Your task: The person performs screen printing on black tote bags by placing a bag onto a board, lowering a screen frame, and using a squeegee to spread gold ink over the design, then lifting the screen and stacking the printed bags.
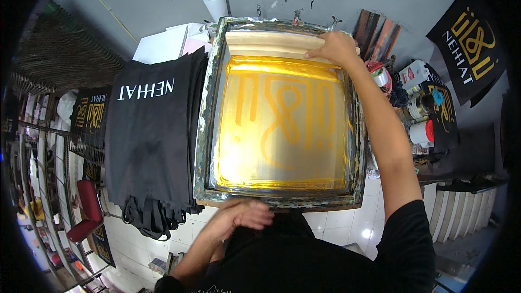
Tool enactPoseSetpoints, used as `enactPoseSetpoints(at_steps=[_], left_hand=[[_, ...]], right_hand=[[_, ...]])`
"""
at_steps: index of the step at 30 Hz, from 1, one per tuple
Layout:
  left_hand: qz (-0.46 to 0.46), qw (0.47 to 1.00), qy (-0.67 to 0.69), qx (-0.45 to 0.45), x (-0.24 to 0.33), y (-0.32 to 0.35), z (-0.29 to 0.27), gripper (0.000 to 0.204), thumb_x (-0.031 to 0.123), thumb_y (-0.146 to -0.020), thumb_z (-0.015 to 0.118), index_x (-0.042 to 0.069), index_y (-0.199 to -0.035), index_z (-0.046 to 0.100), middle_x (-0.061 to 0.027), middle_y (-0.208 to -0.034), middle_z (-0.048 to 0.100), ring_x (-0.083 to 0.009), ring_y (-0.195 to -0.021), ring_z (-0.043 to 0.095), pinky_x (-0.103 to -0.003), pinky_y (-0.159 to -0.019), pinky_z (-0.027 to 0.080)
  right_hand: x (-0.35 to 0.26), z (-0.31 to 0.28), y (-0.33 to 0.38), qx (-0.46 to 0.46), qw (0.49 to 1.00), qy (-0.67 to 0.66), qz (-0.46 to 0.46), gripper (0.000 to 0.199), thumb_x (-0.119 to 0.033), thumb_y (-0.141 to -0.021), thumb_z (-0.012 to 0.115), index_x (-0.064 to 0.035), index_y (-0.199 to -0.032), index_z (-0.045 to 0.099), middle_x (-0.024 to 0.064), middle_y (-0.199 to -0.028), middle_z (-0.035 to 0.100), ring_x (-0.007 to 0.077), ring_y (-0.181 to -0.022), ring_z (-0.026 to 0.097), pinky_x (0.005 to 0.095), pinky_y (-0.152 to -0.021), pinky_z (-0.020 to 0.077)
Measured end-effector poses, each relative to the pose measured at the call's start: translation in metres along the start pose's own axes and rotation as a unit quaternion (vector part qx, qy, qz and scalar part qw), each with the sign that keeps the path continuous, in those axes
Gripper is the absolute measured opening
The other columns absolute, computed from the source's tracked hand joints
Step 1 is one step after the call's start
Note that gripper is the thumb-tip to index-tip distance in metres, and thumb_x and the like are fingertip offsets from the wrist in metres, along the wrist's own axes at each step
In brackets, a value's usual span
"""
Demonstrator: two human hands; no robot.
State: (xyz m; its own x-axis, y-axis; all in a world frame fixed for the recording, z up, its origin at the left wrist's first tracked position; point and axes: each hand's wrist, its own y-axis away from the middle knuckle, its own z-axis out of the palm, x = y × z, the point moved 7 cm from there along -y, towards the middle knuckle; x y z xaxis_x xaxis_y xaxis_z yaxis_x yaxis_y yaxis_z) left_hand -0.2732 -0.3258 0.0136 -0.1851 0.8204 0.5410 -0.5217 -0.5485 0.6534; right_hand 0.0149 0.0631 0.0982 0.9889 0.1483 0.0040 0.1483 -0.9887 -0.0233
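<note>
In front of me lies a silk-screen frame with worn, paint-flecked edges. Gold ink forms a thick band along the far side of its mesh, where a curling design shows through. A wide squeegee with a pale wooden handle rests across the far end. My right hand grips the squeegee near its right end, thumb on the near side. Close to the frame's near edge, my left hand holds nothing, its fingers loosely extended and slightly blurred. Whatever lies under the screen is hidden.
Black tote bags with white print lie stacked left of the frame, handles hanging over the near edge. Cans and a white tub crowd the right side. Metal clamps line the back; a red chair stands at left.
</note>
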Motion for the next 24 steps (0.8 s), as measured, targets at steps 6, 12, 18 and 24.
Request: enactPoseSetpoints(at_steps=[6,12,18,24], left_hand=[[0.549,0.542,-0.569,0.285,0.239,-0.065,0.013,0.045,0.019,-0.092,0.072,0.005,-0.133,0.064,-0.0185,-0.139,0.063,-0.0318,-0.128,0.06,-0.044,-0.11,0.044],[0.381,0.563,-0.681,0.274,0.321,-0.125,-0.011,0.033,0.019,-0.08,0.08,0.002,-0.107,0.074,-0.0186,-0.096,0.074,-0.0364,-0.091,0.071,-0.044,-0.086,0.054],[0.391,0.575,-0.671,0.257,0.284,-0.098,-0.006,0.028,0.02,-0.079,0.082,0.003,-0.101,0.075,-0.0182,-0.09,0.073,-0.0377,-0.084,0.07,-0.045,-0.077,0.055],[0.403,0.577,-0.666,0.248,0.227,-0.06,-0.008,0.028,0.018,-0.079,0.083,0.004,-0.101,0.075,-0.0163,-0.089,0.074,-0.0352,-0.082,0.07,-0.042,-0.076,0.055]], right_hand=[[-0.012,0.011,0.041,0.041,0.999,0.023,0.017,0.086,-0.087,-0.067,0.067,-0.0085,-0.101,0.079,0.0185,-0.089,0.076,0.0335,-0.085,0.075,0.0465,-0.075,0.0589],[-0.017,0.01,0.076,0.065,0.998,0.011,0.003,0.079,-0.083,-0.068,0.07,-0.0076,-0.089,0.078,0.0145,-0.079,0.075,0.033,-0.075,0.074,0.0456,-0.067,0.0578],[-0.029,0.009,0.12,0.044,0.999,-0.003,-0.001,0.071,-0.077,-0.072,0.072,-0.0074,-0.086,0.077,0.0135,-0.081,0.075,0.032,-0.078,0.074,0.0451,-0.068,0.0572],[-0.046,0.013,0.185,0.041,0.999,-0.021,-0.004,0.069,-0.075,-0.072,0.073,-0.007,-0.084,0.076,0.0129,-0.083,0.074,0.032,-0.082,0.073,0.0449,-0.069,0.0571]])
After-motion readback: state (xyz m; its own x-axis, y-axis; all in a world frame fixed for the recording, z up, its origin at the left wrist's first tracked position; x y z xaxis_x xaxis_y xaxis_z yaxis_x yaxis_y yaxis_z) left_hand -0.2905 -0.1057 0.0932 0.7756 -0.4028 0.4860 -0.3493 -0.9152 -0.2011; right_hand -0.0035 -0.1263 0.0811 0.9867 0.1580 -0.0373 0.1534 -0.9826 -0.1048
